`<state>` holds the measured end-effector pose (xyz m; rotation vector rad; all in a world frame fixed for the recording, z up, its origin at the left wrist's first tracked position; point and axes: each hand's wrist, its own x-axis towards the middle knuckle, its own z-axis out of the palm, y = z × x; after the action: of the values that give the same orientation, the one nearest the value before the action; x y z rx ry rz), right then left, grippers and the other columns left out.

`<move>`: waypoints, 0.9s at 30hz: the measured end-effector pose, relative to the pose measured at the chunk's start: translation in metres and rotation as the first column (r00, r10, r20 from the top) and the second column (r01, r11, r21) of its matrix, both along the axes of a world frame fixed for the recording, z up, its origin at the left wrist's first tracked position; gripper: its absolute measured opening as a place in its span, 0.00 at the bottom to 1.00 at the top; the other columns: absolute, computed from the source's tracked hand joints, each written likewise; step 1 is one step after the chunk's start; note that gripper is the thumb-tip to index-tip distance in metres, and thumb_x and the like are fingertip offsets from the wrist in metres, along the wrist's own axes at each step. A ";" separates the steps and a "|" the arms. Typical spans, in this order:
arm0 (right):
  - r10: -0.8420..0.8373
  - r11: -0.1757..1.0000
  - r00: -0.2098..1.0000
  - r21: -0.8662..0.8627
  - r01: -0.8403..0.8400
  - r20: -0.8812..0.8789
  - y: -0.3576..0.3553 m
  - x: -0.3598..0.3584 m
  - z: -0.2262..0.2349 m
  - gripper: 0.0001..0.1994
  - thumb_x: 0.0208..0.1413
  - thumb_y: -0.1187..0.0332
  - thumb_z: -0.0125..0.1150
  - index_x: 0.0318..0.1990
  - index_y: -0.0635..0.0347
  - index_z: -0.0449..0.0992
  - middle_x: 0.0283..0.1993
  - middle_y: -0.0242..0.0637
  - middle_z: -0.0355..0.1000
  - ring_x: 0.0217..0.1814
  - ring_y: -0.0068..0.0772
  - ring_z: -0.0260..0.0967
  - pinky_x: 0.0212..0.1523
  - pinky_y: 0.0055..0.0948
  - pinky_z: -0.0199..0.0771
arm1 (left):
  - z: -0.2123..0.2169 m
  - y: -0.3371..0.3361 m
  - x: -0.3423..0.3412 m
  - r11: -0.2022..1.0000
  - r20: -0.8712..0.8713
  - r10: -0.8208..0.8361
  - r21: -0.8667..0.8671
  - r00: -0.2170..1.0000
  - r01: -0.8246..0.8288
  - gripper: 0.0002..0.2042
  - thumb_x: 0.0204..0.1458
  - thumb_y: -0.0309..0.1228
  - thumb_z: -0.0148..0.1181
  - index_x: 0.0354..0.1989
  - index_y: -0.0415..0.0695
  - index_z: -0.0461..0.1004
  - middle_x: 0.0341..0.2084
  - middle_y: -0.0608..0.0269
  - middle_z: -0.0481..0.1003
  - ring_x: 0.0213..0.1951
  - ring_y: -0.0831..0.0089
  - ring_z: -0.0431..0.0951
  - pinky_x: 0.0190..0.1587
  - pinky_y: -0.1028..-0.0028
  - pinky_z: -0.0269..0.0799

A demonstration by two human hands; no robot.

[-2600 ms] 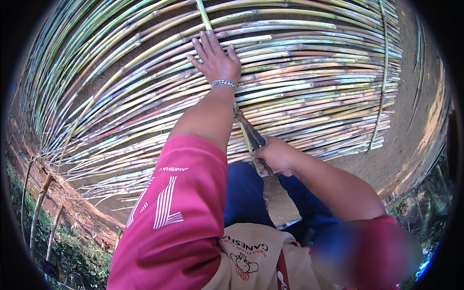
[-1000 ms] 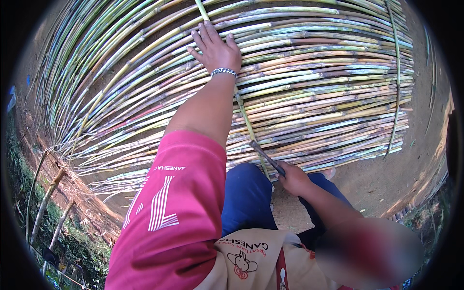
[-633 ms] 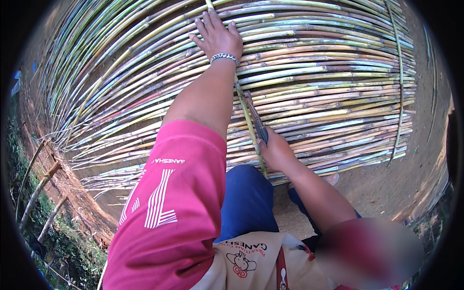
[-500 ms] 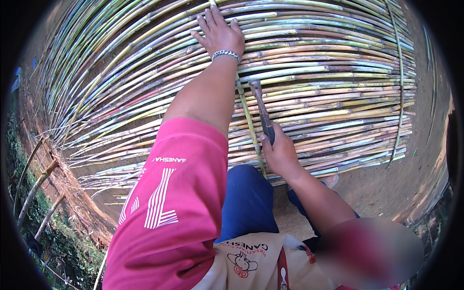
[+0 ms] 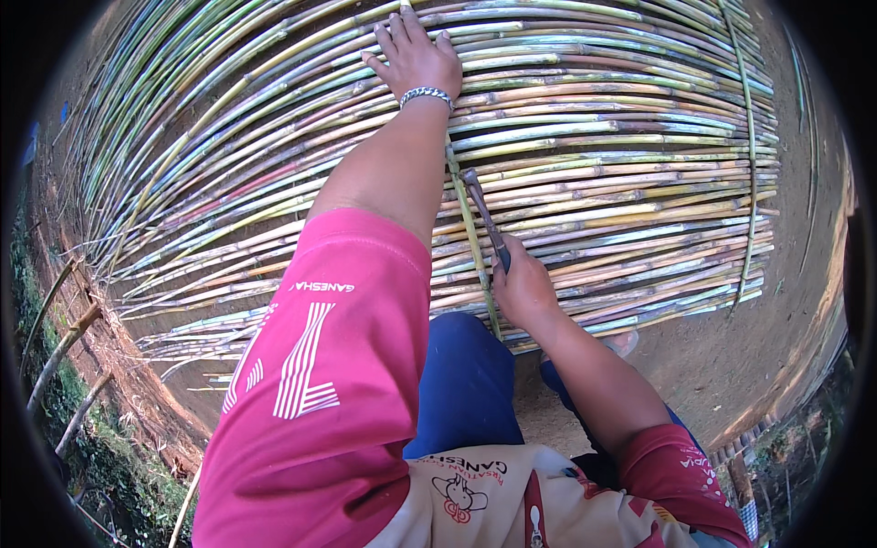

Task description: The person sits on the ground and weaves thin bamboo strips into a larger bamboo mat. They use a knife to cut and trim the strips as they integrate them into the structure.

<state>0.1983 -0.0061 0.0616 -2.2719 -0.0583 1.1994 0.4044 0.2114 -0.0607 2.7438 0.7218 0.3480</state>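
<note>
A wide mat of long bamboo canes (image 5: 594, 155) lies on the ground before me. My left hand (image 5: 416, 57), with a metal bracelet at the wrist, rests flat and spread on the far canes. My right hand (image 5: 521, 288) is closed around the handle of a dark-bladed knife (image 5: 482, 215), whose blade points away from me over the canes. The blade lies beside a green cross strip (image 5: 468, 233) that runs across the canes toward my knees.
Another thin cross strip (image 5: 751, 155) crosses the canes at the right. Bare brown earth (image 5: 731, 365) lies to the right and near side. Wooden stakes (image 5: 64, 352) and green plants stand at the lower left. My blue-trousered leg (image 5: 461, 384) is at the mat's edge.
My right hand has come up from near my knee onto the canes and pushed the knife forward along the green strip. My left hand has stayed flat on the far canes.
</note>
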 end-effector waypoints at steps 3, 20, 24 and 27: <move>0.031 1.000 0.999 -0.002 -0.031 0.005 -0.012 0.005 -0.005 0.15 0.65 0.67 0.56 0.55 0.64 0.70 0.41 0.59 0.78 0.48 0.66 0.75 0.51 0.59 0.72 | 0.007 0.001 0.010 0.999 0.003 -0.002 -0.032 1.000 0.002 0.34 0.67 0.46 0.49 0.78 0.48 0.52 0.77 0.55 0.54 0.79 0.54 0.45 0.76 0.38 0.34; 0.342 0.760 0.939 -0.582 -0.289 -0.019 -0.350 0.038 0.107 0.16 0.62 0.66 0.60 0.53 0.65 0.72 0.48 0.60 0.78 0.51 0.63 0.77 0.53 0.54 0.76 | 0.064 0.194 -0.348 0.616 -0.051 0.715 -0.427 0.698 -0.662 0.22 0.63 0.41 0.62 0.54 0.32 0.77 0.43 0.47 0.83 0.43 0.59 0.84 0.50 0.62 0.77; 0.029 0.739 0.970 -0.648 -0.184 -0.242 -0.408 0.030 0.100 0.13 0.60 0.69 0.60 0.49 0.67 0.71 0.34 0.49 0.77 0.33 0.49 0.78 0.34 0.46 0.79 | 0.051 0.099 -0.393 0.866 -0.391 0.418 -0.101 0.820 -0.490 0.31 0.60 0.46 0.63 0.68 0.41 0.68 0.70 0.46 0.64 0.74 0.50 0.57 0.73 0.49 0.55; 0.025 0.758 0.963 -0.623 -0.194 -0.269 -0.427 0.015 0.101 0.16 0.59 0.64 0.63 0.48 0.67 0.73 0.40 0.56 0.78 0.42 0.55 0.78 0.43 0.49 0.78 | 0.079 0.023 -0.382 0.927 -0.617 0.159 -0.174 0.770 -0.332 0.48 0.55 0.54 0.65 0.79 0.45 0.48 0.80 0.47 0.39 0.79 0.45 0.43 0.75 0.42 0.46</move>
<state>0.2133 -0.4333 0.1625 -2.6940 0.3833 1.7702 0.0225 0.2345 0.0184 2.4729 1.1905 -0.5698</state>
